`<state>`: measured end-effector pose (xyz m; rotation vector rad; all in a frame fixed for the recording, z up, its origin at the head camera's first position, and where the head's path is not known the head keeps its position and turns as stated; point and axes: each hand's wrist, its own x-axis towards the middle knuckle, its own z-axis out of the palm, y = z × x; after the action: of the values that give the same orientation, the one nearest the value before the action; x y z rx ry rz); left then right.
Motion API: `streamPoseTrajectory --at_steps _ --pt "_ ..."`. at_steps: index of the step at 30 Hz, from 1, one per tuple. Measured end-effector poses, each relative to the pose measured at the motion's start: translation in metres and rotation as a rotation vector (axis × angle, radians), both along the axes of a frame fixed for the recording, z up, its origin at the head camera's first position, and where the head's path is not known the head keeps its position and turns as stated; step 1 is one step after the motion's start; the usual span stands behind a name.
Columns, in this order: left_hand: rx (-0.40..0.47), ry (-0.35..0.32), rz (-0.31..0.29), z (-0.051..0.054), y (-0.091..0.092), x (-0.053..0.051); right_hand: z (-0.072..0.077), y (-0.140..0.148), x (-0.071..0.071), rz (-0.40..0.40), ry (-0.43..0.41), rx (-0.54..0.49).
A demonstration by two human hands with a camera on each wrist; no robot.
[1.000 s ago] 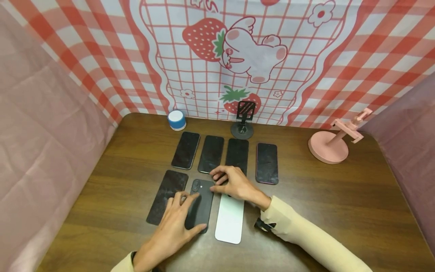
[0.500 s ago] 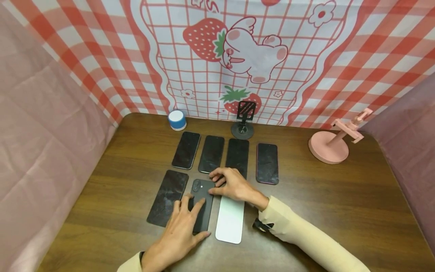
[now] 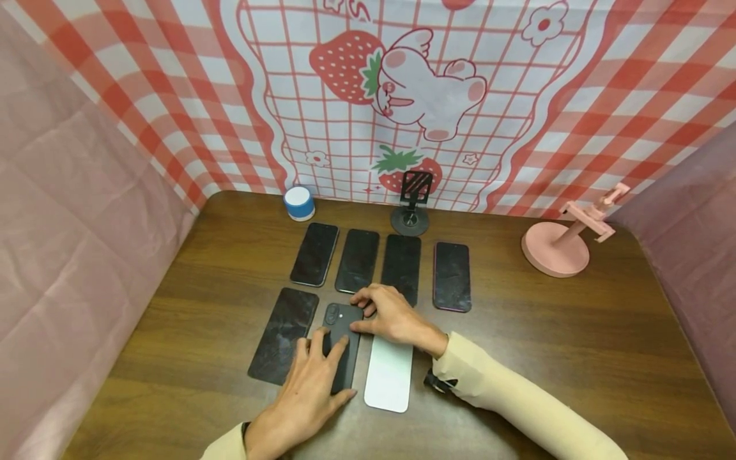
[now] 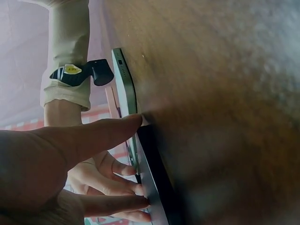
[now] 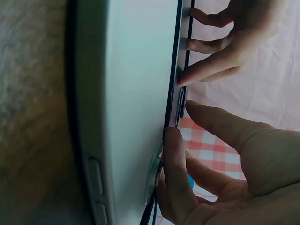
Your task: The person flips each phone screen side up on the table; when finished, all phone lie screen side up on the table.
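Observation:
A dark smartphone [image 3: 343, 319] lies back up on the table, its rear cameras at the far end. My left hand [image 3: 301, 390] spreads over its near half, fingertips on its back and left edge. In the left wrist view the left thumb [image 4: 112, 133] reaches its near corner. My right hand [image 3: 393, 316] bends around the far right corner, its thumb at the right edge and other fingers by the top edge. The right wrist view has that hand's index finger [image 5: 176, 154] at the phone's end. A pale green smartphone [image 3: 388, 377] lies under my right hand, partly hidden.
Left of the hands lies a screen-up phone [image 3: 283, 335]. Behind stand several more dark phones in a row, among them a phone [image 3: 451, 276] at right. Farther back are a blue-and-white round container [image 3: 299, 204], a black phone stand [image 3: 411, 217] and a pink stand [image 3: 556, 248].
My left hand has shifted right and toward me along the dark smartphone, its index fingertip now farther onto the back. My right hand has slid slightly left. The phone itself has hardly moved.

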<state>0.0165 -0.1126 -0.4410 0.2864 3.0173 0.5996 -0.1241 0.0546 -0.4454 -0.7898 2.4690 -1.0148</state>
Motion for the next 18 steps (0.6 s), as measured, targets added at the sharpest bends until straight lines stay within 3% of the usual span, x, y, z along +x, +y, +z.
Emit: streamPoseTrajectory --at_steps 7,18 --pt "0.001 -0.016 0.002 -0.0016 0.0009 -0.0025 -0.0025 -0.0024 0.0026 0.009 0.076 0.021" --pt "0.022 -0.025 0.005 0.0002 0.001 -0.002 -0.0039 -0.0043 0.0038 -0.001 0.09 0.031"
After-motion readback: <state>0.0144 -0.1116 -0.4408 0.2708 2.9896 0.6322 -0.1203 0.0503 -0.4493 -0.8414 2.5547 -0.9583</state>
